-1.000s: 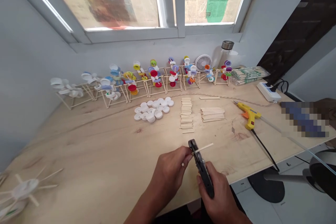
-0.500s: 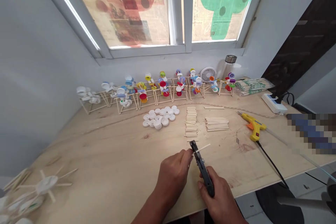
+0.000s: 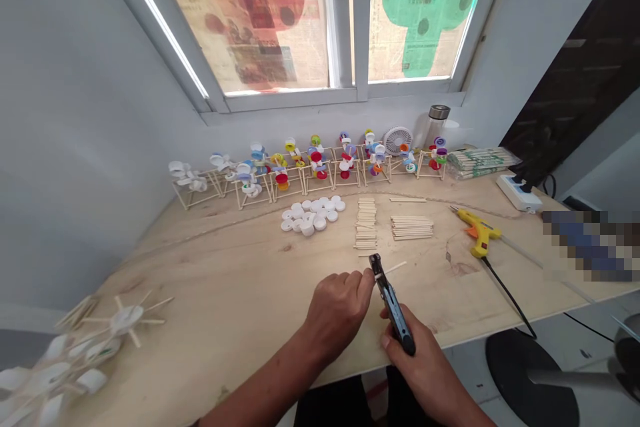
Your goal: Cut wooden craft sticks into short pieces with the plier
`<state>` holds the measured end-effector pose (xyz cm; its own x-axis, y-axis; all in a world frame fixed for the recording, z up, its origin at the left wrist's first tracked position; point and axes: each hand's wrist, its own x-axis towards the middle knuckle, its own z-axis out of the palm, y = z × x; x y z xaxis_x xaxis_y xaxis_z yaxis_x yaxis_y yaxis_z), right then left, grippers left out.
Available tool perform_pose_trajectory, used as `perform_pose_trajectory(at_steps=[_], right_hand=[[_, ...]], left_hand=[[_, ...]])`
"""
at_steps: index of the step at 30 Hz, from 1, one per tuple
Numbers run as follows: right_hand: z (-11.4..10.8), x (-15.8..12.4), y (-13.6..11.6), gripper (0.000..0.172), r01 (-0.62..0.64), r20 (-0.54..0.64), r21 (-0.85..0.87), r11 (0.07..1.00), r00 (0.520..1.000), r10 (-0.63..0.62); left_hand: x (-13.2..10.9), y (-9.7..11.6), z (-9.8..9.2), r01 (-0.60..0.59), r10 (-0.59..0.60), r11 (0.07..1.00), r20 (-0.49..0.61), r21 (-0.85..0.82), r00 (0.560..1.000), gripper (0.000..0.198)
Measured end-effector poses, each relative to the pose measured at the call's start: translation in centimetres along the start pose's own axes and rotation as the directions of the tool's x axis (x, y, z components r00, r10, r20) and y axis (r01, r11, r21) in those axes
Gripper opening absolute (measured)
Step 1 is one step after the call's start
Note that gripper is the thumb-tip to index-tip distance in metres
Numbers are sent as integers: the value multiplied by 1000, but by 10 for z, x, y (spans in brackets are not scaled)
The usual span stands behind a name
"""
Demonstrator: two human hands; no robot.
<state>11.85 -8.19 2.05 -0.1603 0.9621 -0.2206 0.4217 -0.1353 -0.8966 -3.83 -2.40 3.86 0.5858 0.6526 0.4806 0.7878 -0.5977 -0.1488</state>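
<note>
Head view: left hand [image 3: 337, 307] pinches one stick [image 3: 395, 268]; right hand [image 3: 423, 363] clamps one cutter [image 3: 391, 300]; two stick piles [image 3: 411, 227].

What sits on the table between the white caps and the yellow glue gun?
In the head view, a stack of short sticks and a stack of longer sticks lie side by side.

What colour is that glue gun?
The glue gun is yellow with an orange trigger; clearest in the head view.
</note>
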Motion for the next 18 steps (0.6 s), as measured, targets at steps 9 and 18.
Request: perform_pose_trajectory(at_steps=[9, 18], right_hand=[[-3, -12, -7, 16, 5, -50, -92, 996, 999, -10], [-6, -20, -6, 20, 82, -88, -207, 975, 991, -102]], left_hand=[[-5, 0, -7, 14, -6, 977, 36, -213, 999, 18], [-9, 2, -14, 110, -41, 859, 148, -499, 988, 22]])
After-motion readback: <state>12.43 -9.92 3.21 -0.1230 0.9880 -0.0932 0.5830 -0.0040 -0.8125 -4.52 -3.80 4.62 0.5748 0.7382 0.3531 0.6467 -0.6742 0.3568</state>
